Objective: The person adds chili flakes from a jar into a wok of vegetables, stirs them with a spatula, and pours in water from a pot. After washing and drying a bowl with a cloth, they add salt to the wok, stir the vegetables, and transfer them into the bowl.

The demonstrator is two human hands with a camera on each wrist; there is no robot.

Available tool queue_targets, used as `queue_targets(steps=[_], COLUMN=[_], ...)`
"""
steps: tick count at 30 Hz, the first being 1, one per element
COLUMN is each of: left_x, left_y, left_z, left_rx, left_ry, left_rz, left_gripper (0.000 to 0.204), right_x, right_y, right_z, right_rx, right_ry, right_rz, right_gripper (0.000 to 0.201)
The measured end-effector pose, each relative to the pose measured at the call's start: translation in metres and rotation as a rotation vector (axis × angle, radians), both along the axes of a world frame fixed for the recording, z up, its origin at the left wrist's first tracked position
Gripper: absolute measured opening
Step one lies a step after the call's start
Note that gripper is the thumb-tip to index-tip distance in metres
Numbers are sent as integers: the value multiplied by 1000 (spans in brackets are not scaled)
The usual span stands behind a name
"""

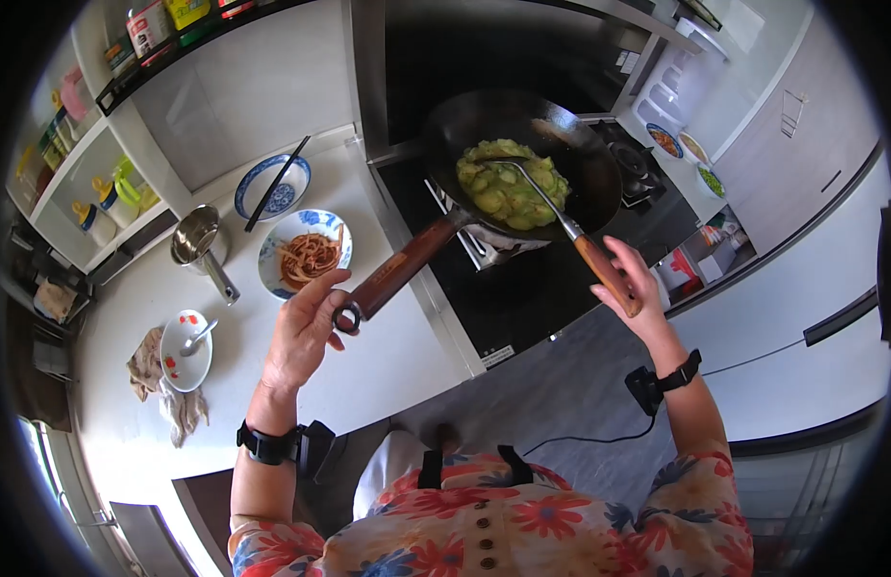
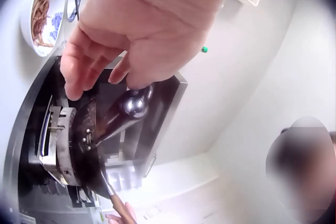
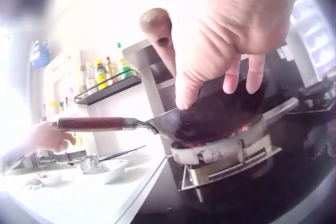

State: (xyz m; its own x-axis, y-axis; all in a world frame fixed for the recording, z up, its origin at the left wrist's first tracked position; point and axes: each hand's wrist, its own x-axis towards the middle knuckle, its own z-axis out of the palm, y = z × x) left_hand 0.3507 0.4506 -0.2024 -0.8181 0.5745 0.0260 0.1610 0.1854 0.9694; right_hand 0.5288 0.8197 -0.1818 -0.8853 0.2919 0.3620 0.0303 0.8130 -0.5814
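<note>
The wok (image 1: pixel 596 188) looks heavy (best gripped by its handle (image 1: pixel 407 264)); left hand (image 1: pixel 296 337), right hand (image 1: pixel 647 296) near it, fingers loosely parted.

the left hand (image 2: pixel 142 35), fingers bent, is by the wok's dark handle (image 2: pixel 116 116); brown strips (image 2: pixel 41 16) fill part of a bowl (image 2: pixel 56 22).

White counter (image 1: pixel 378 356) with bowls (image 1: pixel 296 185), saucepan (image 1: pixel 197 234), cloth (image 1: pixel 147 360)
</note>
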Motion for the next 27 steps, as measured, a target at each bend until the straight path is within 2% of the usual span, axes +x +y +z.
queue_targets(steps=[1, 3, 6, 7, 8, 10, 11, 12, 13, 15, 16, 18, 19, 21, 23, 24, 25, 27], left_x=[2, 1, 3, 4, 4, 6, 4, 3, 2, -1, -2, -2, -3, -4, -4, -3, -3, -3], left_y=[5, 8, 11, 15, 16, 21, 22, 22, 23, 22, 21, 22, 21, 22, 23, 24, 24, 26], left_z=[4, 1, 11, 9, 10, 15, 13, 12, 11, 13, 13, 15, 15, 15, 12, 12, 14, 18], left_rx=[121, 361, 441, 369, 370, 235, 234, 243, 253, 238, 227, 224, 214, 228, 255, 267, 261, 239], left_ry=[-144, -365, -468, -433, -462, -269, -275, -301, -324, -319, -313, -311, -312, -319, -338, -334, -332, -324], left_rz=[21, 46, -40, -69, -148, -206, -210, -188, -166, -154, -136, -113, -94, -81, -59, -56, -54, -32], left_gripper=[32, 36, 47, 59, 59, 59, 59, 58, 59, 56, 53, 52, 51, 51, 50, 50, 50, 49], right_x=[-15, -29, -46, -52, -59, -76, -81, -82, -87, -91, -90, -84, -80, -74, -77, -84, -89, -98], right_y=[6, -2, -21, -22, -22, -13, -4, 1, 11, 58, 71, 100, 113, 136, 132, 139, 123, 108], right_z=[4, 13, 23, 28, 33, 59, 69, 83, 99, 124, 138, 161, 162, 147, 95, 66, 53, 56], right_rx=[286, 393, 557, 544, 524, 457, 448, 34, -33, -167, -185, -189, -187, -415, -710, -937, -956, -914], right_ry=[109, 21, -5, 22, 47, 175, 211, 90, 119, 174, 206, 104, 102, -6, 80, 63, 137, 241], right_rz=[172, 225, 293, 283, 274, 322, 273, 32, -101, -144, -196, -298, -292, -312, -305, -247, -206, -119], right_gripper=[61, 51, 34, 31, 29, 23, 19, 17, 16, 18, 18, 21, 21, 26, 31, 31, 31, 24])
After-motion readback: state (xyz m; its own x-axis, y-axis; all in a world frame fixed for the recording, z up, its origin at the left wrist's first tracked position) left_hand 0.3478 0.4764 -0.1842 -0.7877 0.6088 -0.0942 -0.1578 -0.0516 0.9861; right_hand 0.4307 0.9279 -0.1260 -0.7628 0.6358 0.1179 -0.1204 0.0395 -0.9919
